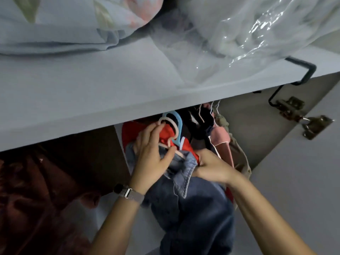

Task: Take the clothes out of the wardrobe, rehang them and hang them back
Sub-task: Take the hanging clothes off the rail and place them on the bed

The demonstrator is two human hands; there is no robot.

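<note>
A blue denim shirt hangs in front of me under the wardrobe shelf. My left hand grips the white hanger at its neck, fingers curled round the hook, thumb by the denim collar. My right hand pinches the collar on the shirt's right side. A blue hanger sits just behind the white one, with a red garment on it. Dark clothes and a pink garment hang further right.
A white shelf runs across above the clothes, carrying folded pale bedding and a clear plastic bag. The open wardrobe door with its metal hinge stands at right. Dark reddish fabric fills the left compartment.
</note>
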